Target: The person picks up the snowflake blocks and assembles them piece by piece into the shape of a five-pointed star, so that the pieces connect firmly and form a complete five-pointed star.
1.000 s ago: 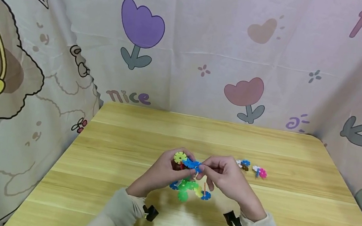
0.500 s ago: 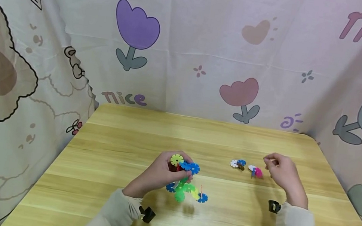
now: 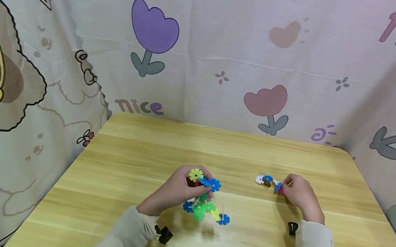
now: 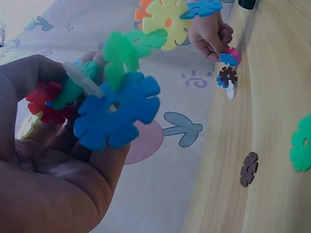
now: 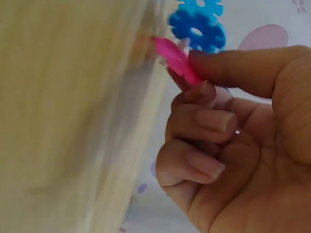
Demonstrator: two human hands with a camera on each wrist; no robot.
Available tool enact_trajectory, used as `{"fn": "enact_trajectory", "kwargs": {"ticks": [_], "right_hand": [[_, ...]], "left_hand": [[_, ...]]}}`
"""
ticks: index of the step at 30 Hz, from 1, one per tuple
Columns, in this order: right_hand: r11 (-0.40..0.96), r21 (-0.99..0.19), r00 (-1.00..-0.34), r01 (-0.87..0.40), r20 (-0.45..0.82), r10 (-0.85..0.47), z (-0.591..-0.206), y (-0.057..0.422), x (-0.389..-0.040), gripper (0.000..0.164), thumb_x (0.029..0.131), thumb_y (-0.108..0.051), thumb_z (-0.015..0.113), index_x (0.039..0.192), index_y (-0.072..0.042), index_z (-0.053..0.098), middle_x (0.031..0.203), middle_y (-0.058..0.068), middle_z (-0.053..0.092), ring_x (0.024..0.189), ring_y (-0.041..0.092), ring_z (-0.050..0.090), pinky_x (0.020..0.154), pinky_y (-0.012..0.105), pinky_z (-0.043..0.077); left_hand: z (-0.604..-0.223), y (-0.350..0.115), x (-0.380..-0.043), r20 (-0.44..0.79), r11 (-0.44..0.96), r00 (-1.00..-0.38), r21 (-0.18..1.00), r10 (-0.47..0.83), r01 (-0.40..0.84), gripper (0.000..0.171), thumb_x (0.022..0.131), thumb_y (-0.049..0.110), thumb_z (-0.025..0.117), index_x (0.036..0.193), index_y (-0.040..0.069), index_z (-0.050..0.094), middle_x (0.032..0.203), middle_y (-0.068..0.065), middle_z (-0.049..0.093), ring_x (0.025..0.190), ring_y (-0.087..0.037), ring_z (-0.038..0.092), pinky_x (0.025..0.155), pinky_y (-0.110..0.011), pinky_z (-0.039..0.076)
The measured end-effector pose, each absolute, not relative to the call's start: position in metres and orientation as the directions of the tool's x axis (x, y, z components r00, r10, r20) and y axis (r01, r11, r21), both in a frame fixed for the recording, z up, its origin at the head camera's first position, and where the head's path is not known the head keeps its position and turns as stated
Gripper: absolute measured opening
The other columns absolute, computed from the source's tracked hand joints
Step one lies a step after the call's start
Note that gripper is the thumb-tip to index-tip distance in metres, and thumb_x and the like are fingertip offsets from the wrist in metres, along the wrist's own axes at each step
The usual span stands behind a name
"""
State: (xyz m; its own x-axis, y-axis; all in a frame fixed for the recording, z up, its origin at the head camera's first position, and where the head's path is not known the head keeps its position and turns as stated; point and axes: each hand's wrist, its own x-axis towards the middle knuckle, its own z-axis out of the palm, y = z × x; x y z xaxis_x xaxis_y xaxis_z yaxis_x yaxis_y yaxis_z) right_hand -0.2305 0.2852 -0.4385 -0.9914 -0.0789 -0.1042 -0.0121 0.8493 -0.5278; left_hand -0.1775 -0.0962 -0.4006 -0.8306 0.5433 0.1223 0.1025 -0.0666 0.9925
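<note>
My left hand (image 3: 178, 189) grips a build of slotted snowflake discs above the table. Its blue disc (image 4: 116, 111), yellow disc (image 4: 166, 22), red disc (image 4: 46, 102) and green pieces (image 4: 121, 56) show in the left wrist view. More green discs (image 3: 200, 211) hang below that hand, with a blue disc (image 3: 223, 219) at the right end. Farther right, my right hand (image 3: 302, 197) pinches a pink disc (image 5: 177, 60) between thumb and forefinger. The pink disc belongs to a small cluster, with blue (image 3: 278, 187) and white discs beside it.
Just left of the right hand, another small cluster has a white disc (image 3: 259, 179), a blue disc (image 3: 268, 178) and a brown one. A brown disc (image 4: 249, 169) and a green disc (image 4: 302, 143) show in the left wrist view. A printed curtain (image 3: 207, 50) stands behind the wooden table (image 3: 144, 141).
My right hand has left the build, gone right to the small cluster and taken hold of the pink disc. The left hand keeps its grip on the build, nearly still.
</note>
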Motion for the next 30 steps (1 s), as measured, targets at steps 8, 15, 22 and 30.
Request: {"fn": "enact_trajectory", "kwargs": {"ticks": [8, 15, 22, 30], "right_hand": [[0.824, -0.564, -0.998, -0.049, -0.008, -0.064, -0.439, 0.281, -0.229, 0.010, 0.099, -0.005, 0.058, 0.093, 0.003, 0.060, 0.077, 0.009, 0.057, 0.068, 0.023, 0.051, 0.058, 0.035, 0.043], [0.611, -0.777, -0.988, -0.148, 0.095, -0.119, -0.404, 0.231, -0.212, 0.007, 0.093, 0.006, 0.063, 0.095, 0.005, 0.057, 0.078, 0.015, 0.065, 0.058, 0.026, 0.062, 0.050, 0.032, 0.055], [0.470, -0.811, -0.936, -0.349, 0.278, -0.216, -0.375, 0.175, -0.179, 0.018, 0.089, 0.012, 0.062, 0.086, -0.004, 0.055, 0.071, 0.005, 0.065, 0.053, 0.013, 0.055, 0.044, 0.026, 0.048], [0.423, -0.767, -0.876, -0.482, 0.428, -0.223, -0.375, 0.141, -0.165, 0.027, 0.083, 0.015, 0.064, 0.078, -0.009, 0.054, 0.063, -0.007, 0.055, 0.052, 0.007, 0.049, 0.043, 0.022, 0.042]], "left_hand": [[-0.402, -0.095, -0.178, 0.118, -0.073, -0.838, 0.993, 0.533, 0.093, 0.014, 0.100, 0.005, 0.068, 0.113, 0.000, 0.066, 0.090, -0.016, 0.074, 0.082, -0.028, 0.075, 0.082, -0.040, 0.062], [-0.402, -0.093, -0.176, 0.130, -0.029, -0.874, 0.991, 0.469, 0.132, 0.013, 0.099, 0.005, 0.070, 0.111, 0.001, 0.067, 0.092, -0.019, 0.074, 0.083, -0.029, 0.075, 0.080, -0.039, 0.063], [-0.399, -0.087, -0.171, 0.155, 0.011, -0.890, 0.984, 0.429, 0.177, 0.011, 0.098, 0.005, 0.069, 0.109, 0.006, 0.069, 0.091, -0.016, 0.075, 0.080, -0.027, 0.076, 0.072, -0.036, 0.063], [-0.397, -0.084, -0.166, 0.171, 0.049, -0.898, 0.977, 0.405, 0.208, 0.014, 0.095, 0.003, 0.069, 0.106, 0.013, 0.070, 0.090, -0.008, 0.075, 0.073, -0.024, 0.075, 0.065, -0.050, 0.063]]}}
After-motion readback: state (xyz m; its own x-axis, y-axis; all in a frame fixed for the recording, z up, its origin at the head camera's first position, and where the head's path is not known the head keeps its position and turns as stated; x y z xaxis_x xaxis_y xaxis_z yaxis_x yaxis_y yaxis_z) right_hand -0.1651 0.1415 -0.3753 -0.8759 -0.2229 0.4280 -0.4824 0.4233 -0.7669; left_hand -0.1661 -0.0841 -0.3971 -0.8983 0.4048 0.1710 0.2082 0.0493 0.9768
